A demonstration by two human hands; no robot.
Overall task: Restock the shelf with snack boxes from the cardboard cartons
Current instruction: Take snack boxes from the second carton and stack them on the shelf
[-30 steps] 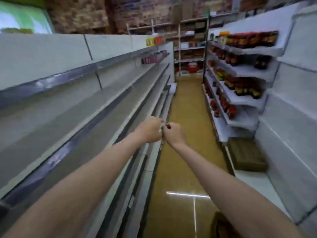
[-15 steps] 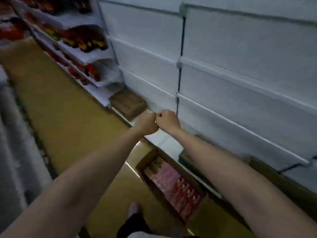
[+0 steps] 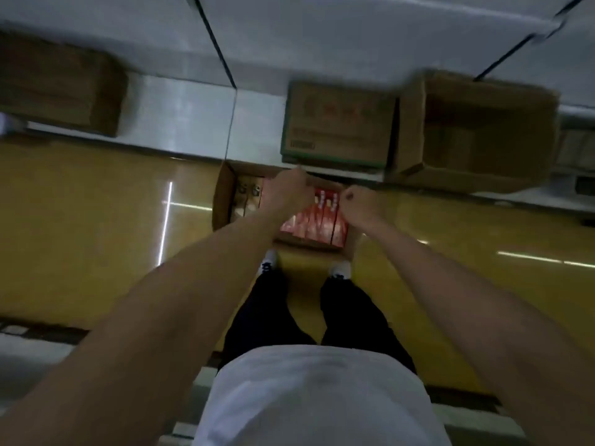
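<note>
The open carton (image 3: 225, 201) sits on the yellow floor (image 3: 96, 220) right against the shelf base (image 3: 180, 117), just ahead of the shoes; red snack boxes (image 3: 322, 217) are packed upright in a row — long axes probably vertical, though it's blurry. Both fists are held above it, left hand (image 3: 286, 194) and right hand (image 3: 360, 207) curled on nothing; fingers should be opened wide first, then one box gripped by its narrow sides and lifted straight out — no tilting.
</note>
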